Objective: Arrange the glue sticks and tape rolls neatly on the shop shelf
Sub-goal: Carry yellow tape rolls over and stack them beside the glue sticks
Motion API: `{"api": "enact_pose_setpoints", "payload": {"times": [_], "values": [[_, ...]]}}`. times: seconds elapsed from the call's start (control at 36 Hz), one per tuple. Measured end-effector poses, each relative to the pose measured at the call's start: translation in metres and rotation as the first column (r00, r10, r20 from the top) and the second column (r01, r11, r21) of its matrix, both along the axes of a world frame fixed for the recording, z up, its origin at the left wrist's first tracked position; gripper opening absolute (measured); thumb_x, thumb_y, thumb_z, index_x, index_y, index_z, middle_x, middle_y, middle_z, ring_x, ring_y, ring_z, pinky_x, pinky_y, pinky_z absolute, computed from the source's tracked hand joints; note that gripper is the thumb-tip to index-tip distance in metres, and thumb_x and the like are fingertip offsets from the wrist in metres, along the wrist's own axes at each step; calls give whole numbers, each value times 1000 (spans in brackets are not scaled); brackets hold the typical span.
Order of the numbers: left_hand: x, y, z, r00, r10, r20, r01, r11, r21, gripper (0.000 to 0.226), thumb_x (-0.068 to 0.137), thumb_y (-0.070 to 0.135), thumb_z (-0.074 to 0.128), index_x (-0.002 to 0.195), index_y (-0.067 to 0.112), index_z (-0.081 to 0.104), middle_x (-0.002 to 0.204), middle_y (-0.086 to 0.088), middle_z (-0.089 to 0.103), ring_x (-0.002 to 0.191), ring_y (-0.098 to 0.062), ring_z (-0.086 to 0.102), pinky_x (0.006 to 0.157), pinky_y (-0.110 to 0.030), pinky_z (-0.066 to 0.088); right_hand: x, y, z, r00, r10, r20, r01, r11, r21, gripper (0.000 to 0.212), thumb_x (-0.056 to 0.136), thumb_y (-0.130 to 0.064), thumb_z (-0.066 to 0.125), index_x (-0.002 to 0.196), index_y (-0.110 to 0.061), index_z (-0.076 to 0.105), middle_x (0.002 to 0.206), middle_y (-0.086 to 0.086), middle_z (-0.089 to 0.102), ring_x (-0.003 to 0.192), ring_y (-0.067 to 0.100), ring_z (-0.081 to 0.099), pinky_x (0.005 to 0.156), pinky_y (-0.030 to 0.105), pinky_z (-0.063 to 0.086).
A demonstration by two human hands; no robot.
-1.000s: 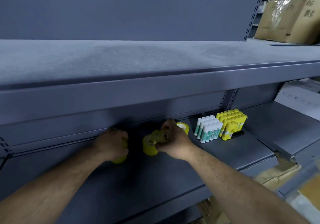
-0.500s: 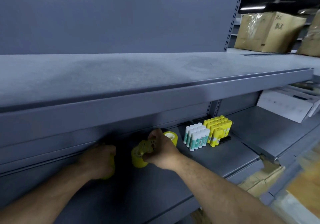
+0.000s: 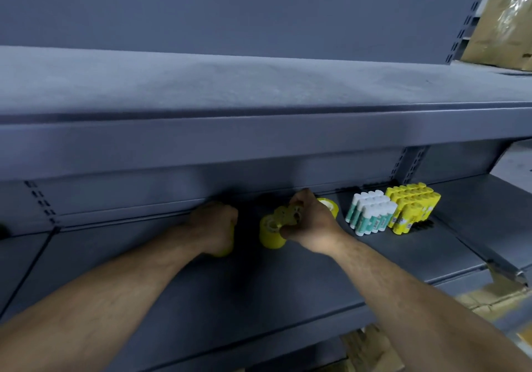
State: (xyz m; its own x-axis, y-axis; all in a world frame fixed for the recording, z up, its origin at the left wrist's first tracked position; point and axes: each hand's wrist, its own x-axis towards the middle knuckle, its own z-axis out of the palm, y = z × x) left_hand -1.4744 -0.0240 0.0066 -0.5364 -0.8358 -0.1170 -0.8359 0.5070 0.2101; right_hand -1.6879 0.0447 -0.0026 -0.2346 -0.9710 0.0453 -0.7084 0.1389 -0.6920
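On the grey lower shelf [image 3: 288, 291], my right hand [image 3: 309, 223] grips a row of yellow tape rolls [image 3: 273, 229] lying on their side. Another yellow tape roll [image 3: 331, 207] stands just behind that hand. My left hand [image 3: 214, 226] curls round a yellow tape roll [image 3: 224, 252] that is mostly hidden under the fingers. To the right stand a block of white and green glue sticks [image 3: 371, 213] and, touching it, a block of yellow glue sticks [image 3: 413, 207], both upright near the back panel.
The upper shelf [image 3: 259, 89] overhangs the hands and hides the back of the lower shelf. Cardboard boxes [image 3: 506, 31] sit at the top right. More cardboard [image 3: 489, 299] lies below the shelf's right end. A neighbouring shelf bay [image 3: 489, 213] continues to the right.
Both hands stay on their yellow tape rolls in much the same spots on the shelf. The view has swung, shifting the whole scene in frame.
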Motion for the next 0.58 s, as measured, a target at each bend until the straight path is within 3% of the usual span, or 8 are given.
{"api": "enact_pose_setpoints", "payload": {"times": [0.11, 0.19, 0.25, 0.33, 0.44, 0.5, 0.58], "values": [[0, 2, -1, 1000, 18, -1, -18, 1000, -1, 24, 74, 14, 69, 98, 20, 69, 99, -1, 67, 95, -21, 64, 68, -21, 42, 0, -5, 4, 998, 21, -64, -20, 1000, 8, 53, 66, -21, 86, 106, -24, 52, 91, -1, 61, 83, 20, 61, 65, 35, 51], [3, 1, -4, 999, 49, -18, -49, 999, 19, 51, 77, 30, 72, 126, 25, 61, 122, -2, 62, 114, -22, 59, 89, -24, 49, 1, -9, 11, 981, 77, -181, -74, 997, 24, 52, 68, -26, 84, 114, -23, 60, 104, -3, 61, 92, 16, 59, 68, 26, 43], [7, 4, 0, 997, 71, -31, -69, 997, 40, 68, 78, 45, 71, 140, 29, 49, 138, -2, 53, 124, -21, 51, 101, -29, 45, 1, -13, 15, 959, 115, -261, -104, 993, 53, 60, 71, -29, 84, 127, -23, 62, 119, -1, 62, 106, 16, 60, 77, 21, 41], [15, 7, 8, 995, 74, -63, -69, 995, 72, 71, 89, 46, 61, 153, 29, 34, 156, -2, 37, 140, -21, 37, 112, -26, 33, 5, -17, 22, 939, 173, -296, -143, 982, 120, 73, 76, -28, 82, 143, -19, 55, 141, 1, 56, 126, 16, 54, 89, 13, 36], [30, 5, 12, 989, 122, -88, -118, 992, 55, 70, 93, 49, 52, 156, 31, 26, 162, 0, 28, 147, -20, 27, 114, -24, 24, 11, -22, 25, 913, 235, -334, -177, 965, 194, 71, 78, -26, 80, 143, -15, 54, 143, 4, 57, 128, 18, 54, 99, 21, 40], [37, 6, 12, 985, 148, -88, -144, 988, 51, 70, 94, 52, 51, 156, 32, 26, 161, 2, 28, 146, -19, 27, 114, -25, 25, 14, -24, 25, 898, 252, -361, -185, 960, 210, 66, 78, -27, 79, 139, -15, 58, 139, 5, 59, 125, 20, 55, 97, 23, 43], [46, 7, 11, 981, 170, -97, -169, 985, 20, 69, 93, 53, 53, 155, 32, 30, 159, 1, 33, 144, -19, 31, 113, -26, 28, 16, -26, 24, 878, 288, -381, -209, 949, 236, 68, 79, -28, 77, 143, -23, 55, 143, 0, 57, 127, 17, 53, 87, 16, 38]]}}
